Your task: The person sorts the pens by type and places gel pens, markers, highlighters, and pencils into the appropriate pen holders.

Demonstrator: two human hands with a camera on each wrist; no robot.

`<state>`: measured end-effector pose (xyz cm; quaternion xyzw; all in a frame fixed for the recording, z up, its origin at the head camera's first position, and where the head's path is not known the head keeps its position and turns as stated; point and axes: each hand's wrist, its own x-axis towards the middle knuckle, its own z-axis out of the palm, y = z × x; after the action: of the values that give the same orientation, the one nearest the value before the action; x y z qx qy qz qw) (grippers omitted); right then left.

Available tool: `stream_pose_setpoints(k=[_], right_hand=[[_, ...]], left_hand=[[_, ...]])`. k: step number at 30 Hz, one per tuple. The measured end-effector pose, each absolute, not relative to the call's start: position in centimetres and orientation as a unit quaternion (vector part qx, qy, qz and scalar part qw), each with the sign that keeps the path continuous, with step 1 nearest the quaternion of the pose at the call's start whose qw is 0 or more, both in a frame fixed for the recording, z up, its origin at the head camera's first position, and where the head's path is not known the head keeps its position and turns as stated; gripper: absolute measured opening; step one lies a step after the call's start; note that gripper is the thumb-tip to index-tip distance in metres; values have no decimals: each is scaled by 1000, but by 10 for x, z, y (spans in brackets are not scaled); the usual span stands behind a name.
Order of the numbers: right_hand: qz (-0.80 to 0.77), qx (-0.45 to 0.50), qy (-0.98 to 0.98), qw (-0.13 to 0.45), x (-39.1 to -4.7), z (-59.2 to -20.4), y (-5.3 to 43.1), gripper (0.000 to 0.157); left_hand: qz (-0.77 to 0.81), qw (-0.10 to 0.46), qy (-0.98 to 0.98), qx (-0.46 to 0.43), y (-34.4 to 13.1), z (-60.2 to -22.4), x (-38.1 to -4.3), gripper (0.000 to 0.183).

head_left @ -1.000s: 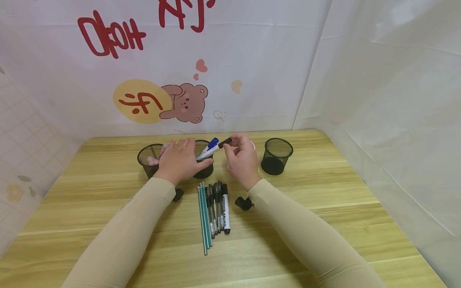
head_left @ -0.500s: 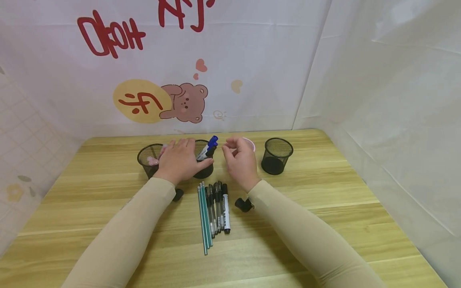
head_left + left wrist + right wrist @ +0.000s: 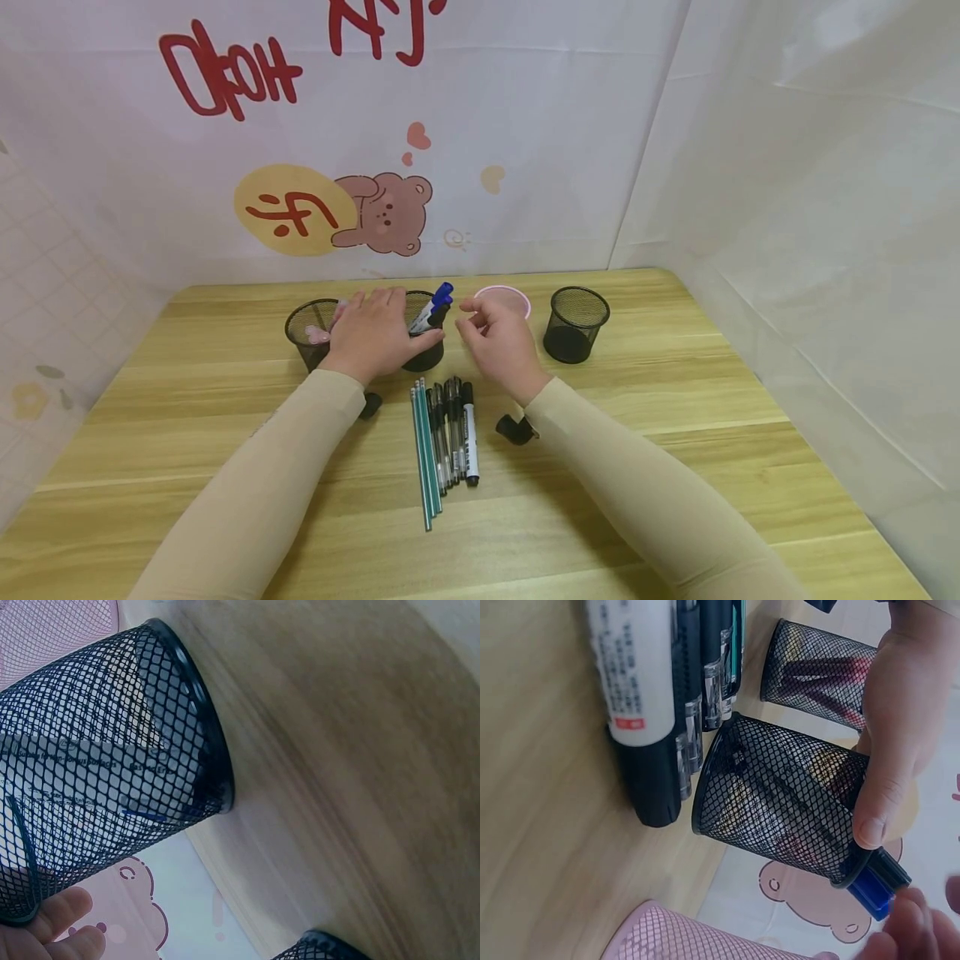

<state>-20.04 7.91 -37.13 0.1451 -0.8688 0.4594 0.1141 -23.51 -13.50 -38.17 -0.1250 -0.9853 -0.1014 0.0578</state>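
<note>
In the head view my left hand holds the black mesh pen cup by its upper part, thumb along the near side, fingers behind. The left wrist view shows fingertips at the rim. Whiteboard markers with blue and black caps stand tilted in this cup, caps above the rim. Just right of the caps is my right hand, fingers loosely bent around nothing. The right wrist view has its fingertips close to the blue cap, and the left thumb against the cup.
Nearer me lie green pencils, several black gel pens and a black-capped marker. A pink cup stands behind my right hand. Another black mesh cup is to the right; a third at left holds pink items.
The right hand has let go of a black-capped marker, which now stands in the cup beside the blue-capped ones. That hand has shifted slightly down, showing more of the pink cup. Left hand unchanged.
</note>
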Motion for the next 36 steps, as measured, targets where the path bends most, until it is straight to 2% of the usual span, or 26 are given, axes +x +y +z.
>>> stream_pose_setpoints(k=[7, 10, 16, 23, 36], right_hand=[[358, 160, -919, -33, -196, -368, 84, 39], [319, 172, -929, -71, -195, -372, 86, 43], [266, 183, -939, -115, -194, -381, 90, 47], [220, 181, -946, -154, -192, -385, 92, 57], [200, 177, -948, -172, -191, -394, 93, 60]], left_hand=[[-102, 56, -985, -124, -136, -382, -235, 107], [-104, 55, -985, -123, -136, -382, -235, 108], [-102, 54, -986, -123, -136, -382, -236, 114], [-103, 52, -986, -124, -136, -381, -234, 113], [-107, 57, -985, -127, -136, -381, -234, 113]])
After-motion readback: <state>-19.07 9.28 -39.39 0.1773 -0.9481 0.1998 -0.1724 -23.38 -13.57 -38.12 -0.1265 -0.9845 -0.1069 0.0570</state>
